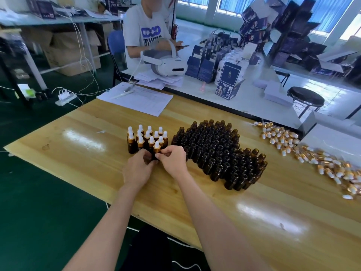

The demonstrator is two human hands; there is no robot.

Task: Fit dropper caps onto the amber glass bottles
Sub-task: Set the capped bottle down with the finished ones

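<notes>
Bottle (155,156) with dropper cap (156,146) stands on the wooden table (78,153), front of the capped group (144,136). Left hand (139,169) grips its body; right hand (172,160) pinches near its collar. Box (228,83) print illegible.

Bottle tally on one wooden table (78,153)

About thirteen capped amber bottles (141,142) stand in a single cluster left of centre. That count includes the one held bottle (156,153) at the near edge, gripped by two hands, the left hand (137,169) and the right hand (172,159). To the right, uncapped amber bottles (216,151) form one packed block of well over fifty, too dense for an exact count. Loose dropper caps (304,151) lie in one long scatter of several dozen on the far right. On the far side are one white headset (166,65), one seated person (144,30), one blue chair (116,43), one black stool (305,98) and one power strip (65,97).
</notes>
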